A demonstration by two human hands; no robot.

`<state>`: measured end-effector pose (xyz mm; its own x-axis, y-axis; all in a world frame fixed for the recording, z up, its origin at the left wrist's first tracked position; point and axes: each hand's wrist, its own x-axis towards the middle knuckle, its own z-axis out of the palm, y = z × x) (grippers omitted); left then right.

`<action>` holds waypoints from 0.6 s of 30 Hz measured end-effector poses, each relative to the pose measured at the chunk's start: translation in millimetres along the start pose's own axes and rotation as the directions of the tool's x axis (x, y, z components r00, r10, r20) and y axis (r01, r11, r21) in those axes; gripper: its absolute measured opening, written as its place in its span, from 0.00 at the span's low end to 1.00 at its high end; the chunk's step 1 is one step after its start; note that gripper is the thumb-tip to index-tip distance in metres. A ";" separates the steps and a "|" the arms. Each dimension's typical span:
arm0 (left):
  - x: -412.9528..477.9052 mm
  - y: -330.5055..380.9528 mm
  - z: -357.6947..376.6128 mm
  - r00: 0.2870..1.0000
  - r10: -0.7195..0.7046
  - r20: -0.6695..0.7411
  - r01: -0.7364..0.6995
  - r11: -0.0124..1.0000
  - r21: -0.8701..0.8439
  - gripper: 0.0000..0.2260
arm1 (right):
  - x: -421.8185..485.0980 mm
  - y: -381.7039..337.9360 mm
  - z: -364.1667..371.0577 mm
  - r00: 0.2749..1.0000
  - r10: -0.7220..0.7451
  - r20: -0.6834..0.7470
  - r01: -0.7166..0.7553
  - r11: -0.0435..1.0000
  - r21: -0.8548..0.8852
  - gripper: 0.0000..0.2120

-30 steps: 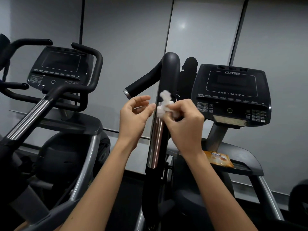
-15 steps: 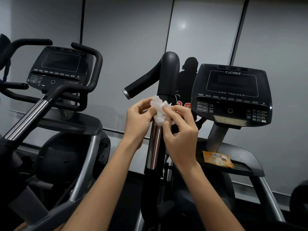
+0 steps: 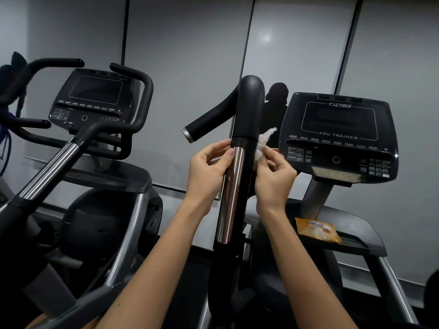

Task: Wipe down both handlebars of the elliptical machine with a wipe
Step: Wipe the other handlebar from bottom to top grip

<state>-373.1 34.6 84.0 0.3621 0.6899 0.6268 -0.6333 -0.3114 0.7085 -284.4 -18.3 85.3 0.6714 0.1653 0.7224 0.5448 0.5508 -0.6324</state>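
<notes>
Pinching wipe (image 3: 262, 143) in right hand (image 3: 273, 176), just beside handlebar (image 3: 249, 110); left hand (image 3: 206, 172) opposite, relaxed, thumb touching it. We judge wiping barely begun; both handlebars left.

We record both bare forearms raised from the near edge. The left hand (image 3: 209, 167) has curled fingers, thumb tip against the handlebar (image 3: 234, 186); its grip is unclear. The right hand (image 3: 273, 176) pinches the wipe (image 3: 262, 143).
</notes>
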 end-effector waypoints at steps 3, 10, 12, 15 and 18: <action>-0.3 0.3 -0.6 1.000 0.004 0.004 -0.004 1.000 0.015 0.08 | -4.8 -0.5 -2.3 0.941 0.290 0.173 -0.320 0.931 0.178 0.07; 3.0 -3.0 -0.5 1.000 -0.003 -0.005 0.003 1.000 -0.001 0.08 | -28.4 -10.3 -11.3 0.970 -0.239 0.044 0.240 0.970 -0.035 0.12; 3.4 -3.5 -0.4 1.000 -0.005 -0.005 0.005 1.000 0.000 0.09 | -17.0 -11.5 -6.2 0.992 -0.123 0.012 0.123 0.992 0.008 0.10; 3.0 -2.5 -0.6 1.000 0.002 -0.008 -0.002 1.000 0.019 0.09 | 4.9 -11.7 -2.1 0.953 0.266 0.147 -0.297 0.917 0.266 0.07; 2.2 -1.8 -0.4 1.000 0.010 -0.002 -0.010 1.000 0.024 0.08 | 14.4 -11.3 -5.5 0.863 0.395 0.316 -0.498 0.773 0.393 0.08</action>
<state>-371.4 37.0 84.0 0.3542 0.6881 0.6333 -0.6202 -0.3339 0.7098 -278.1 -26.6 101.3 0.6358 0.6186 0.4616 -0.1104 0.6647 -0.7389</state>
